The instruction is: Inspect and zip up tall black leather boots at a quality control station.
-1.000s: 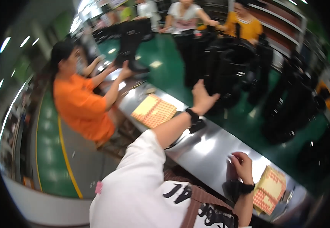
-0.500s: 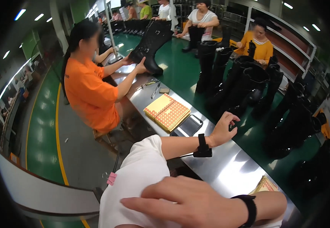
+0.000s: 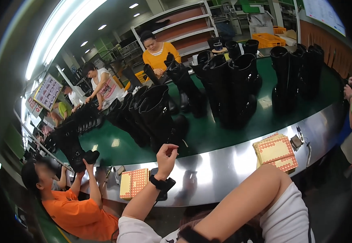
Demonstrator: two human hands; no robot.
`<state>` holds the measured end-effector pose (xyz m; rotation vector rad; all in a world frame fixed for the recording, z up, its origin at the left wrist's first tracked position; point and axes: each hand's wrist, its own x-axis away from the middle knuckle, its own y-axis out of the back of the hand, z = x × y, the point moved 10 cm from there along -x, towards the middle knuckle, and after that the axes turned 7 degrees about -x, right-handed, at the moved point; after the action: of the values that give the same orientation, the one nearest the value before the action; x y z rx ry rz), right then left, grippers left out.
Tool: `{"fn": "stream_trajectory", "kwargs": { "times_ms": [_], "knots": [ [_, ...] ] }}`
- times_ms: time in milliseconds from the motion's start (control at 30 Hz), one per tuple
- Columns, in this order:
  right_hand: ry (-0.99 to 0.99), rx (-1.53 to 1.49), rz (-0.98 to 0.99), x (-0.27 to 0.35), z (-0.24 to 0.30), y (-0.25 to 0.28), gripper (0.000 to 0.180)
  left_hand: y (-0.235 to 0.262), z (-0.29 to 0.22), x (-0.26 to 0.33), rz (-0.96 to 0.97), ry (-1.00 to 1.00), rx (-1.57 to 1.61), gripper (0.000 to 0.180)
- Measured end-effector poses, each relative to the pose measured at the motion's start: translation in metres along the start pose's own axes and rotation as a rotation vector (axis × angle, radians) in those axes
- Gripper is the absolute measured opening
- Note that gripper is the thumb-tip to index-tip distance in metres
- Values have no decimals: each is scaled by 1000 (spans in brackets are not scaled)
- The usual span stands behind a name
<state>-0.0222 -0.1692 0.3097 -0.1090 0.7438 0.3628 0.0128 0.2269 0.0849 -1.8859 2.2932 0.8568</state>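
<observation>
My left hand (image 3: pixel 168 160) is raised over the near edge of the table, with a black band and device on its wrist. Its fingers curl in toward the thumb, and whatever may lie between them is hidden. Just beyond the fingertips stands a tall black boot (image 3: pixel 156 113); I cannot tell whether they touch it. My right forearm crosses low in front of me, and its hand is beyond the lower edge of the view. A stack of yellow cards with red dots (image 3: pixel 133 183) lies beside my left forearm, next to a dark, flat device (image 3: pixel 162 196).
More black boots (image 3: pixel 228 93) stand along the green table surface (image 3: pixel 208 137). Another card stack (image 3: pixel 274 154) and small tools (image 3: pixel 301 137) lie on the metal edge. A person in orange (image 3: pixel 78 214) holds a boot (image 3: pixel 72 148) at left. Others work across the table.
My view has swung right, toward the boots. My right hand, earlier over my left sleeve, has dropped out of view. My left hand's fingers have drawn closer together near a boot.
</observation>
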Motion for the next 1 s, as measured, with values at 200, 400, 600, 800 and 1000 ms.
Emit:
{"fn": "stream_trajectory", "kwargs": {
  "times_ms": [200, 400, 600, 800, 1000],
  "knots": [
    [-279, 329, -462, 158, 25, 82, 34, -56, -51, -35, 568, -47, -101, 14],
    [-664, 397, -1228, 343, -20, 140, 30, -108, -33, -144, 504, 29, -171, 25],
    [-556, 84, -1482, 434, -49, 147, 31, -115, 8, -228, 152, 115, -516, 68],
    [-491, 5, -1626, 473, -41, 152, 28, -158, -5, -259, 83, 24, -625, 103],
    [-590, 77, -1668, 489, -43, 149, 27, -213, 23, -264, -85, 224, -493, 77]
  ]
}}
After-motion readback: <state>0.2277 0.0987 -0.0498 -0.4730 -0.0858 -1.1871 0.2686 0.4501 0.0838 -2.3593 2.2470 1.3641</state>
